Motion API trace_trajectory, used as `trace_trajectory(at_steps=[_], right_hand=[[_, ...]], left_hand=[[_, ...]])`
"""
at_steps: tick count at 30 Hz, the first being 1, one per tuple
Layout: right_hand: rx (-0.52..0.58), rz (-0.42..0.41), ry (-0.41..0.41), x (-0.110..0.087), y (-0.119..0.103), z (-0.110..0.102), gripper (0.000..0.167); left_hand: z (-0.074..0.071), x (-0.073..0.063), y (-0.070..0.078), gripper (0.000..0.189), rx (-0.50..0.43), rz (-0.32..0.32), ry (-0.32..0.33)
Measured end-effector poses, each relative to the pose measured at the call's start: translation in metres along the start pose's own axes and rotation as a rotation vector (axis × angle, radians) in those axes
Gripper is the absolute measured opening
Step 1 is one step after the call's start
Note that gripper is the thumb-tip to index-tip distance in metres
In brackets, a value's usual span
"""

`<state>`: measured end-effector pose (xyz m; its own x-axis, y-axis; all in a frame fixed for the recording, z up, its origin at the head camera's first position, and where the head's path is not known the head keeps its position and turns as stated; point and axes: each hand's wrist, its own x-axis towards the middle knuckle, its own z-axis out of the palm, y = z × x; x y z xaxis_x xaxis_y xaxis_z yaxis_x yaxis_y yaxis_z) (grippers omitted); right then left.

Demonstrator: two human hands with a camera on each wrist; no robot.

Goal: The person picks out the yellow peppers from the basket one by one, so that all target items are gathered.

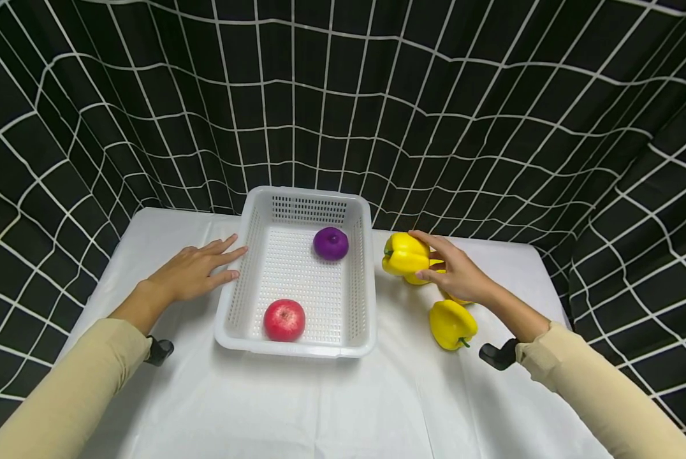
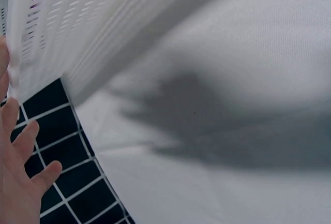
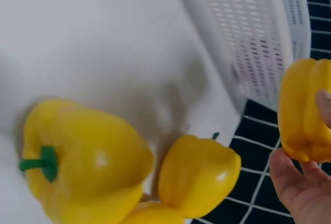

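Observation:
My right hand (image 1: 462, 271) grips a yellow bell pepper (image 1: 405, 254) between thumb and fingers, to the right of a white plastic basket (image 1: 367, 347). In the right wrist view that held pepper (image 3: 302, 113) is above the table, its far side cut off by the frame edge. Below the hand lie more yellow peppers, one of them (image 1: 451, 325) nearest me with a green stem; others are partly hidden. My left hand (image 1: 196, 271) has its fingers spread, fingertips at the basket's left rim. Inside the basket sit a purple onion-shaped object (image 1: 331, 243) and a red pomegranate-like fruit (image 1: 284, 320).
A white cloth covers the table (image 1: 320, 408). Behind and on both sides hangs a black curtain (image 1: 331, 95) with a white grid. The basket has raised, perforated walls.

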<state>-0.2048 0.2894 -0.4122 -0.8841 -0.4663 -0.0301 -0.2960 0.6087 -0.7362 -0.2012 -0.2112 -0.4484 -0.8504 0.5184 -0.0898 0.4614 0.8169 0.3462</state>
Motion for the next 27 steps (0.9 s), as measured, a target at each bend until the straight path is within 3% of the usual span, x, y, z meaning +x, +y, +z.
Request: trace_trajectory(at_steps=[12,21,27], right_hand=[[0.042,0.018,-0.035,-0.014,0.027,0.025,0.076],[-0.038,-0.070,-0.070,-0.018,0.044,0.043,0.075],[-0.042,-0.041,-0.104,-0.016,0.051,0.052,0.075]], left_hand=[[0.001,0.000,-0.001,0.059,-0.001,-0.003,-0.003],[0.002,0.002,-0.002,0.060,-0.002,-0.010,-0.010],[0.002,0.002,-0.002,0.060,-0.003,-0.009,-0.010]])
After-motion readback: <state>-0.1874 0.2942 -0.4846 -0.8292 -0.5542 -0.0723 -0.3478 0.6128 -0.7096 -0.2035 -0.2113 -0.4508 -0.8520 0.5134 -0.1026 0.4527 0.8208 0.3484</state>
